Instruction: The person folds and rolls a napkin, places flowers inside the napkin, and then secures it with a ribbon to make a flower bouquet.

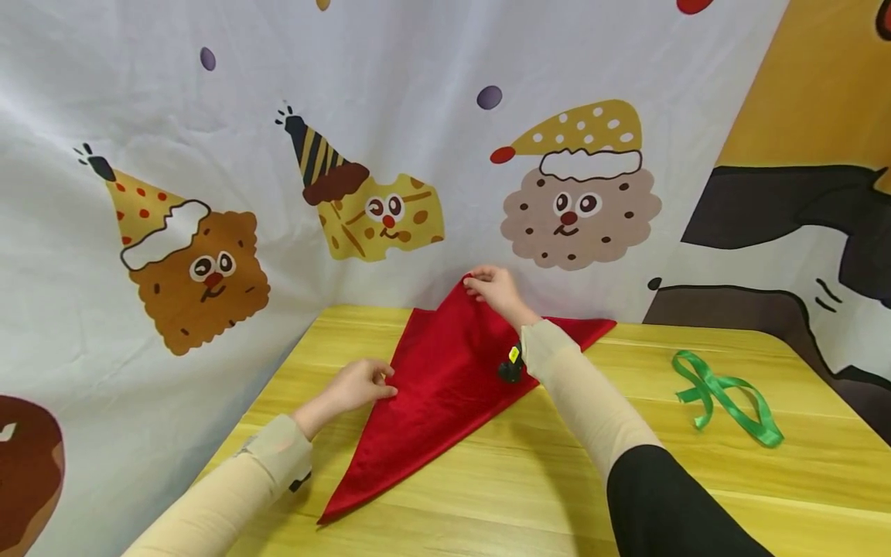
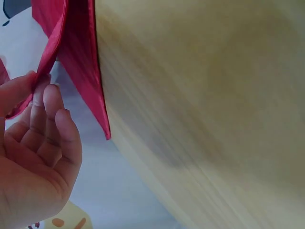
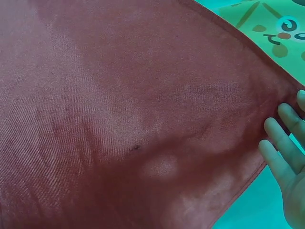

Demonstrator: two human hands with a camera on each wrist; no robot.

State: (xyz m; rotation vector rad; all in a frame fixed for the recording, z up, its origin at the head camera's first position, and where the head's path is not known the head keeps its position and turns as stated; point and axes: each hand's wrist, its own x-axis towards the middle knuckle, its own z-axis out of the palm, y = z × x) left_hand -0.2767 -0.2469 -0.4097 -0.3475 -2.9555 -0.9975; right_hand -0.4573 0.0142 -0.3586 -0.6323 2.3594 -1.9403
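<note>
A red satin cloth lies over the wooden table, one point reaching toward the front and another out to the back right. My right hand pinches its upper corner and holds it raised against the wall. In the right wrist view, the cloth spreads broadly from the fingers, the thumb being out of sight. On the cloth's left edge, my left hand pinches the fabric. The left wrist view shows thumb and forefinger on a fold of cloth, the other fingers loosely bent.
A loose green ribbon lies in loops on the table's right side. The wooden tabletop ends close to a white hanging sheet printed with cartoon biscuits and cheese. A small black device with a yellow tag is at my right cuff.
</note>
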